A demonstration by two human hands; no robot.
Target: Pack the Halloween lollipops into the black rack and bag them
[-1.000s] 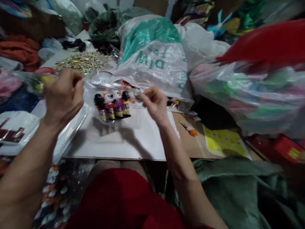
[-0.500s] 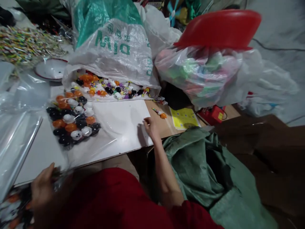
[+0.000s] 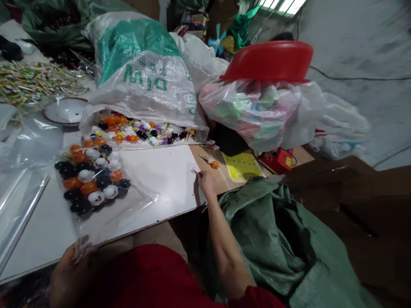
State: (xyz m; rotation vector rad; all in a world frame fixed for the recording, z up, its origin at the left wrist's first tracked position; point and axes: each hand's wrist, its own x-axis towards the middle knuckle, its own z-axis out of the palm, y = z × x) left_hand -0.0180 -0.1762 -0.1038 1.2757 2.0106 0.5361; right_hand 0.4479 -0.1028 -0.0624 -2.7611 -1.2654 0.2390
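My right hand (image 3: 207,183) is closed in a pinch at the table's right side, with a small white printed slip (image 3: 193,170) at its fingertips. At the lower left, my left hand (image 3: 69,265) is closed near the table's front edge. Something glossy and pale shows at its fingers, too blurred to name. Between the hands lies a clear plastic bag (image 3: 141,197) filled with orange, black and white ball-shaped pieces, some with faces. To the right of the slip, a loose piece with an orange ball (image 3: 214,164) and a striped stick rests on the brown board.
Behind, a woven sack (image 3: 144,102) spills similar small pieces onto the white tabletop (image 3: 173,179). A red basin (image 3: 269,62) sits on a stuffed plastic bag (image 3: 250,111). Yellow sheets (image 3: 242,167) lie at the right, by green cloth (image 3: 257,222). Clear film (image 3: 22,214) covers the left.
The view has tilted up and shifted. A white slip now shows at my right fingertips. My left hand has turned, and a pale glossy thing shows at its fingers.
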